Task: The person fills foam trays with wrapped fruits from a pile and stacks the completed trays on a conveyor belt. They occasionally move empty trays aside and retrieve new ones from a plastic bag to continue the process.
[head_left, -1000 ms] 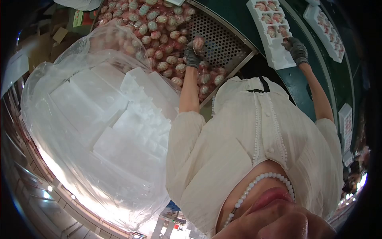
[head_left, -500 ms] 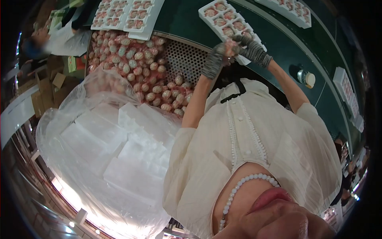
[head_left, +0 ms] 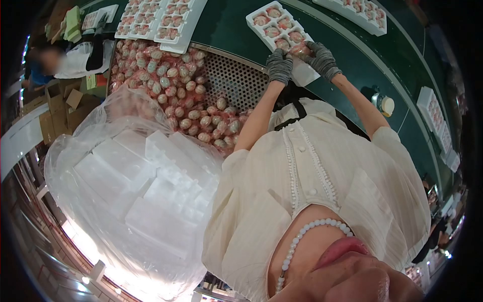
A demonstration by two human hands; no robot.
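Note:
A white foam tray [head_left: 255, 31] lies on the green table, its pockets filled with eggs in clear, red-printed wrapping. Over the tray's near end, my right hand [head_left: 320, 60] in a grey knit glove has its fingers closed on a wrapped egg [head_left: 300, 49]. My left hand [head_left: 279, 67], gloved the same way, is beside the near left edge of the tray, fingers curled in. What those fingers grip, if anything, is hidden. Bare white foam [head_left: 305, 74] shows at the tray's near end, between the hands.
Many wrapped eggs [head_left: 173, 83] are heaped on a perforated metal tray [head_left: 234, 75] at left. Below them bulges a clear bag of white foam trays [head_left: 146, 186]. Filled trays [head_left: 163, 22] stand at the back. A lidded jar [head_left: 386, 105] is at right; another person [head_left: 83, 60] works at far left.
My hands have moved apart; the egg that was between them is now at my right hand over the tray. The tray has shifted slightly left. At far left, the other person's arm has reached out.

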